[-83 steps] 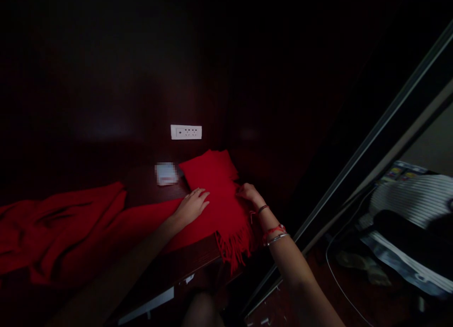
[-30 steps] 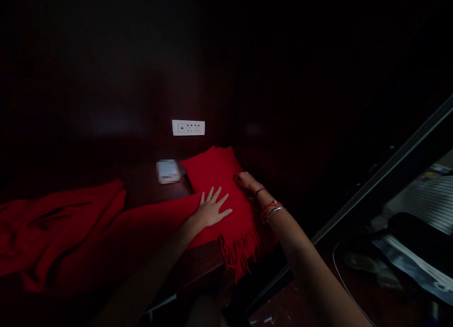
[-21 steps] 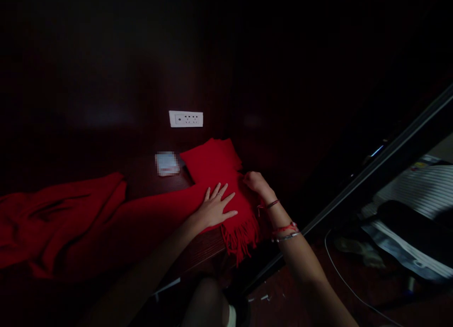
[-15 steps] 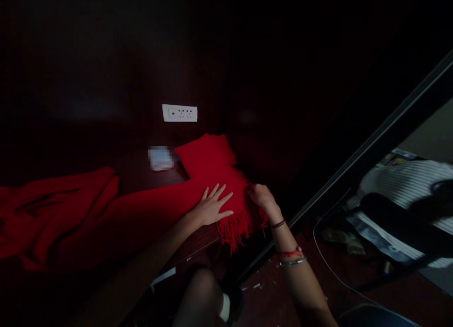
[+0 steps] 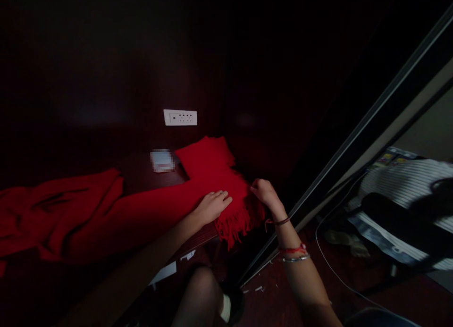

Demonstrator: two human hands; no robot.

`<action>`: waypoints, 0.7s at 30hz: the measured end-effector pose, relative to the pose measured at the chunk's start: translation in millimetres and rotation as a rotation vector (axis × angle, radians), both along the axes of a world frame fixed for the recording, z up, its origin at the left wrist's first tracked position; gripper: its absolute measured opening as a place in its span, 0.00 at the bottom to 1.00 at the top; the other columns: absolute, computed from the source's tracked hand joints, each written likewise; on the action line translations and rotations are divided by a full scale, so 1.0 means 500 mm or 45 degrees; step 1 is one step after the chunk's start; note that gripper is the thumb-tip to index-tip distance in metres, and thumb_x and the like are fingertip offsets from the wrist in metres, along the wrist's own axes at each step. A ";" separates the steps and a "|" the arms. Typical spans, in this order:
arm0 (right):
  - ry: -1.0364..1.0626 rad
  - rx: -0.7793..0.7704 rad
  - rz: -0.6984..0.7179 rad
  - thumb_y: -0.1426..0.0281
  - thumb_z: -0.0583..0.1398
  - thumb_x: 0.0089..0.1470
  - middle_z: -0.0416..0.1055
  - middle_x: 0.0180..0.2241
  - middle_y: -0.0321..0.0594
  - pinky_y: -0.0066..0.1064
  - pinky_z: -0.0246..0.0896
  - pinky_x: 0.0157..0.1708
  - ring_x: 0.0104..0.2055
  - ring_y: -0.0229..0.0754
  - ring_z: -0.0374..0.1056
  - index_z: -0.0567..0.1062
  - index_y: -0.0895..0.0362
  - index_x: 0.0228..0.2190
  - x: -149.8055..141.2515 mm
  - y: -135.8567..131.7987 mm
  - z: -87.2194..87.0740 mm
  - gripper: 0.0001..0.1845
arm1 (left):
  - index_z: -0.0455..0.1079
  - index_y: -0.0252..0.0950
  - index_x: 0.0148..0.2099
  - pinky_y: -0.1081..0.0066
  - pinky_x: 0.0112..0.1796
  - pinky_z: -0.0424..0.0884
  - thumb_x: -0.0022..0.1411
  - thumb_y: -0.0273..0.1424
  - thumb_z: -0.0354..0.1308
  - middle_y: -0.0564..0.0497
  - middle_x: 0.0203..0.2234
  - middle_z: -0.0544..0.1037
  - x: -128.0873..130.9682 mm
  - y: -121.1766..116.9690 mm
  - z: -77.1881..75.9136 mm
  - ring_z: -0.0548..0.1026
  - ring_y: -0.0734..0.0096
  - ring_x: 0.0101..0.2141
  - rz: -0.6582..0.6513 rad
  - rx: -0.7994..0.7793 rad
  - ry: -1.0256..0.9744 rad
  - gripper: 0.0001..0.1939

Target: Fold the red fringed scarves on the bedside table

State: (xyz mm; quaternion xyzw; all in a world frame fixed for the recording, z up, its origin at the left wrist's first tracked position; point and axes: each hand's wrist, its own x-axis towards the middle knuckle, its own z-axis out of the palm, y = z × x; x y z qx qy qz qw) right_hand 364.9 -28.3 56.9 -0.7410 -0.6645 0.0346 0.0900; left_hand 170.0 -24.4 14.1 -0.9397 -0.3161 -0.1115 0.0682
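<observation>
A long red scarf (image 5: 148, 206) with a fringed end lies along a dark wooden surface, its left part bunched in loose folds. My left hand (image 5: 214, 206) rests on the scarf near the fringe, fingers drawn together and bent onto the cloth; a ring shows on one finger. At the scarf's far right edge, my right hand (image 5: 265, 192) is closed, its fingertips turned down at the fringe and partly hidden. Behind the hands, a folded red piece of cloth (image 5: 205, 157) touches the scarf; whether it is part of it I cannot tell.
A small pale packet (image 5: 162, 161), blurred out, lies near the wall. Above it is a white power socket (image 5: 180, 117). A dark frame edge rises at right. Beyond it sits a person in a striped top (image 5: 399, 180); a white cable (image 5: 327, 261) crosses the floor. My knee is below.
My left hand's spread fingers have drawn together and bent on the scarf. My right hand has shifted slightly, still closed at the fringe. The view has turned a little.
</observation>
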 end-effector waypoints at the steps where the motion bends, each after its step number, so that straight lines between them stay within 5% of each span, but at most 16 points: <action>1: -0.037 -0.013 0.001 0.71 0.53 0.46 0.70 0.30 0.45 0.23 0.50 0.24 0.31 0.37 0.65 0.73 0.60 0.29 0.001 -0.003 0.005 0.10 | 0.60 0.37 0.46 0.66 0.41 0.61 0.56 0.21 0.40 0.45 0.43 0.65 -0.004 -0.001 -0.001 0.64 0.65 0.43 0.008 -0.003 0.007 0.16; 10: -0.186 -0.126 -0.053 0.72 0.49 0.50 0.69 0.32 0.51 0.25 0.53 0.25 0.32 0.42 0.67 0.72 0.62 0.32 -0.025 -0.010 -0.050 0.13 | 0.62 0.37 0.43 0.69 0.37 0.63 0.55 0.20 0.39 0.46 0.41 0.66 -0.028 -0.021 0.004 0.63 0.64 0.43 0.030 -0.074 0.103 0.17; 17: -0.226 0.297 0.098 0.71 0.48 0.52 0.63 0.38 0.47 0.28 0.53 0.38 0.40 0.42 0.60 0.67 0.60 0.37 -0.053 0.010 -0.031 0.12 | 0.63 0.38 0.45 0.73 0.43 0.60 0.55 0.28 0.46 0.49 0.38 0.68 -0.047 0.023 0.021 0.65 0.70 0.40 -0.131 -0.292 -0.068 0.14; 21: -0.092 0.163 0.197 0.67 0.48 0.52 0.60 0.43 0.48 0.26 0.53 0.39 0.42 0.39 0.59 0.63 0.60 0.44 -0.069 0.100 -0.025 0.18 | 0.57 0.36 0.52 0.63 0.49 0.52 0.59 0.39 0.40 0.44 0.51 0.58 -0.037 0.073 0.018 0.55 0.62 0.51 0.175 -0.176 -0.236 0.21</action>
